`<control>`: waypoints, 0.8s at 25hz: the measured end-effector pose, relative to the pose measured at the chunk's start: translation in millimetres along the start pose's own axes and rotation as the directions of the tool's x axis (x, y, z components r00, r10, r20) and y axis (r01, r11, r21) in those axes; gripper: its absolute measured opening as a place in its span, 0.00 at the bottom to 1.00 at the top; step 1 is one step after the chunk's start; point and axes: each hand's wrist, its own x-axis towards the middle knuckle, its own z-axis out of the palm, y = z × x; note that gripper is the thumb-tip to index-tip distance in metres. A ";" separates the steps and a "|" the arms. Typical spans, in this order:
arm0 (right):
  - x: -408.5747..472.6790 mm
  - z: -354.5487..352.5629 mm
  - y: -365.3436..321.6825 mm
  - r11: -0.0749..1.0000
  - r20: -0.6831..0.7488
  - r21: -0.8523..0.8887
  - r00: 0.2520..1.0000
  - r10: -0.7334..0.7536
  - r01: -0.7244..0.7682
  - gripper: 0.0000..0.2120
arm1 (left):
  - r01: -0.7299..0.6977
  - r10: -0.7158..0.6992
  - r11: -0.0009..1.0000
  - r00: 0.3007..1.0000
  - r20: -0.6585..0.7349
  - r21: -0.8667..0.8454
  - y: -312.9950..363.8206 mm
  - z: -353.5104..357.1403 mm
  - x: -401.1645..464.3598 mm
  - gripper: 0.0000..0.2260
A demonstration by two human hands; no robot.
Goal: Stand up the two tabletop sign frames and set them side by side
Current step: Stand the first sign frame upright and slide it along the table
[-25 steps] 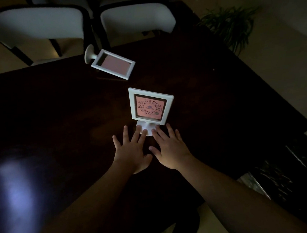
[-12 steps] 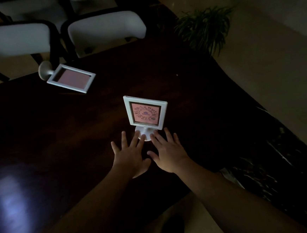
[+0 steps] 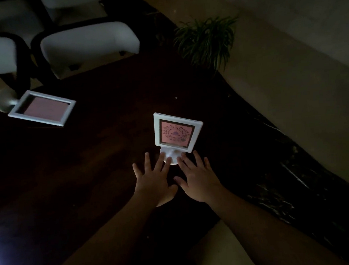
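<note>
A white sign frame [image 3: 176,133] with a pink printed card stands upright on its round base near the middle of the dark table [image 3: 92,164]. My left hand [image 3: 153,179] and my right hand [image 3: 196,177] lie flat with fingers spread, their fingertips resting on the base's front edge. A second white frame [image 3: 42,108] lies flat on its back at the far left of the table, its round base pointing left toward the chairs.
Two white-cushioned chairs [image 3: 88,46] stand beyond the far table edge. A potted green plant [image 3: 204,40] sits on the floor past the right corner. The table's right edge runs diagonally, with dark marbled flooring [image 3: 288,186] beside it.
The view has swung to the right, so the lying frame and the chairs sit further left in the picture. Both hands and the upright frame stay as they were.
</note>
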 end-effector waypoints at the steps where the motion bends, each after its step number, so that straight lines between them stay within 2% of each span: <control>1: 2.4 -3.2 5.2 1.000 0.005 -0.004 1.000 0.012 -0.012 0.35 | -0.016 0.016 1.000 1.000 -0.004 0.001 2.3 -2.8 6.7 0.42; 9: 24.9 -16.1 40.2 0.998 0.030 -0.013 0.998 0.061 -0.061 0.35 | -0.054 0.054 0.999 0.999 -0.006 -0.007 23.0 -15.9 51.0 0.41; 20: 96.1 -36.5 127.8 0.994 -0.026 0.043 0.995 -0.099 0.100 0.40 | 0.103 -0.105 0.993 0.994 -0.031 -0.057 69.3 -42.9 133.7 0.38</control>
